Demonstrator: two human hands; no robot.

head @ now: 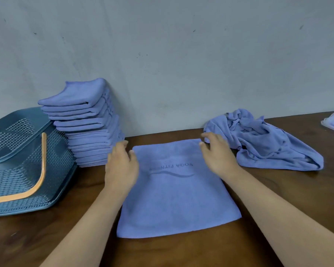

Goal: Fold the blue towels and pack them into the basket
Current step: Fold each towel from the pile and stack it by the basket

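Stretches both arms forward across the middle of the frame. Rests the left hand (121, 166) at the upper left corner of the flat towel (179, 199), fingers bent down over the edge; cannot tell whether pinching the cloth, with the back of the hand hiding the grip. Holds the right hand (218, 155) over the upper right corner, fingers apart and loosely curved, nothing between them. Faces that towel spread smooth at centre on the brown table (287, 189), printed lettering upside down across its upper half. Right of centre, just beside the right hand, a crumpled towel (268, 143) in a heap. Left of centre, against the grey wall (181, 54), a tall stack of folded towels (93, 128). At the left edge, just beside the stack, the blue mesh basket (17, 170), tilted, with an orange handle (44, 151).
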